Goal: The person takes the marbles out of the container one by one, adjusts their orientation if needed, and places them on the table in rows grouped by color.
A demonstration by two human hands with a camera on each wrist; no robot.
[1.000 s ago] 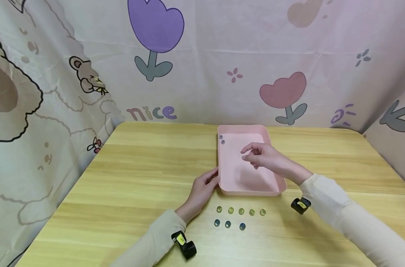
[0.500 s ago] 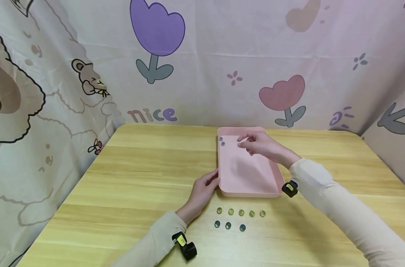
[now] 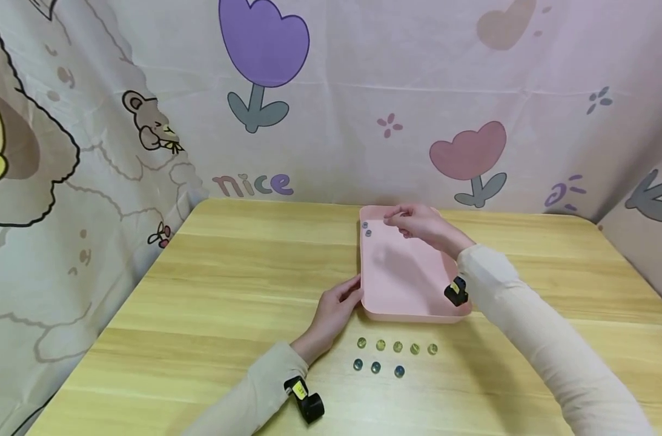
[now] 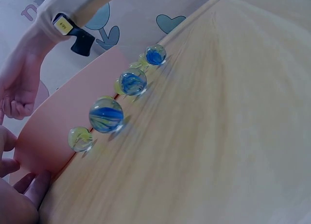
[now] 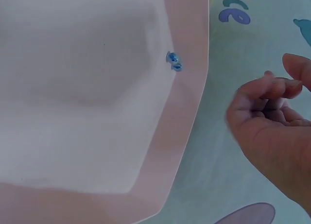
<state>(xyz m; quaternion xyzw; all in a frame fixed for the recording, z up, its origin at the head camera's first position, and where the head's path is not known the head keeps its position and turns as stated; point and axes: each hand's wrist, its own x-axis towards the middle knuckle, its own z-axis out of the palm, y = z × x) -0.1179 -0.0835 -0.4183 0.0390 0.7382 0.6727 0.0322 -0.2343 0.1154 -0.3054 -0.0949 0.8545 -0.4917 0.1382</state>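
A pink tray (image 3: 407, 318) lies on the table, with two small blue marbles (image 3: 366, 229) inside near its far left corner. My left hand (image 3: 331, 312) rests its fingertips against the outside of the tray's left wall, near the front corner; the left wrist view shows the fingers (image 4: 39, 187) low on that wall. Over the tray's far part hovers my right hand (image 3: 418, 223), thumb and forefinger close together and the other fingers loosely curled. Nothing shows between them in the right wrist view. In front of the tray lie a row of yellow marbles (image 3: 398, 347) and three blue marbles (image 3: 375, 367).
The wooden table (image 3: 227, 272) reaches back to a patterned curtain (image 3: 352, 121), which also hangs at both sides. Black cameras are strapped to both wrists. The tray's far end stands close to the curtain.
My right hand has moved away from me over the tray, toward its far end, and its thumb and forefinger have drawn closer together. The left hand and the marbles stay put.
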